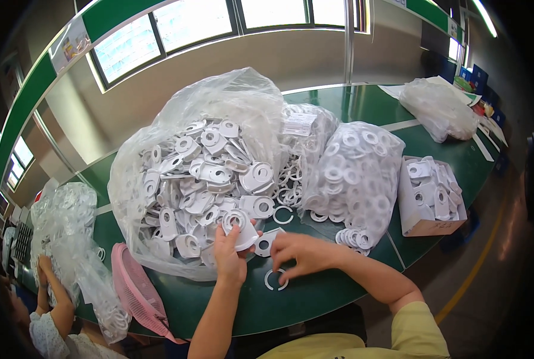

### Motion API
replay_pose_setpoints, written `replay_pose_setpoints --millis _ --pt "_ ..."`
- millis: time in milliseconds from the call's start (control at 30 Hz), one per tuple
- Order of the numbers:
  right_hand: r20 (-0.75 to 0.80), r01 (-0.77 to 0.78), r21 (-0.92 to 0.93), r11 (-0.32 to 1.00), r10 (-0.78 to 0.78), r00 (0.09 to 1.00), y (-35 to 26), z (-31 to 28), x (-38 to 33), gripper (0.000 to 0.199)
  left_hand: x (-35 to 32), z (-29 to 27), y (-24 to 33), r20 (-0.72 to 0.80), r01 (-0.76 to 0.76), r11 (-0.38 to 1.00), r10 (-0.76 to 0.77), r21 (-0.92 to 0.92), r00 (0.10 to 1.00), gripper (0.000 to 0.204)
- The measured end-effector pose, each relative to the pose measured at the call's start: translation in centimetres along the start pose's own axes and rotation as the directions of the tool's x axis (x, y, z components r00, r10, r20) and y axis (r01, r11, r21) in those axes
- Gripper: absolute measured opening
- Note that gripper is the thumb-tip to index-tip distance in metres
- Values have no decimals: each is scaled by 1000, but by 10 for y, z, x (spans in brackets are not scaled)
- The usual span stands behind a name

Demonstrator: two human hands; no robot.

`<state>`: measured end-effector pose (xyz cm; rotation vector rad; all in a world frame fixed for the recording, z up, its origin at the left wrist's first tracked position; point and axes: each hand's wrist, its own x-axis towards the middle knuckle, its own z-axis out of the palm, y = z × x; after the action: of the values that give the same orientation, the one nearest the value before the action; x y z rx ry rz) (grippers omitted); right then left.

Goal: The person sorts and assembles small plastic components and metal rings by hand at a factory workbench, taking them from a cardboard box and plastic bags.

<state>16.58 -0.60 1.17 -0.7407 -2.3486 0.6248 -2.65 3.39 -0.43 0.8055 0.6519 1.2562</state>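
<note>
Most of the green table [338, 293] is covered: big open bag of white plastic plates [201, 179] centre, bag of white rings [356, 173] just right of it, cardboard box [431, 197] near the right edge. Bare room only along the near edge by the hands. Left hand [230, 254] pinches a white plate [240, 227] at the bag's mouth. Right hand [300, 251], fingers curled down, touches a split ring [276, 279] lying flat on the table. Pink basket [138, 290] overhangs the near-left edge.
</note>
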Motion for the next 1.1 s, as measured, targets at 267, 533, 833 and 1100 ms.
replay_pose_setpoints --millis 267,533,833,1100 --pt "328 -217 198 956 144 934 3 3 -8 14 -3 10 -3 77 95 992 -101 84 992 44" --pt "-230 -207 770 603 566 792 17 -17 -8 14 -10 11 -19 213 211 951 -259 224 942 55" --pt "-246 -336 688 644 641 727 31 -8 -10 17 -16 17 -15 318 287 915 -372 283 872 54" --pt "-247 -383 583 717 605 757 32 -8 -12 17 -16 18 -19 321 254 916 -352 309 879 41"
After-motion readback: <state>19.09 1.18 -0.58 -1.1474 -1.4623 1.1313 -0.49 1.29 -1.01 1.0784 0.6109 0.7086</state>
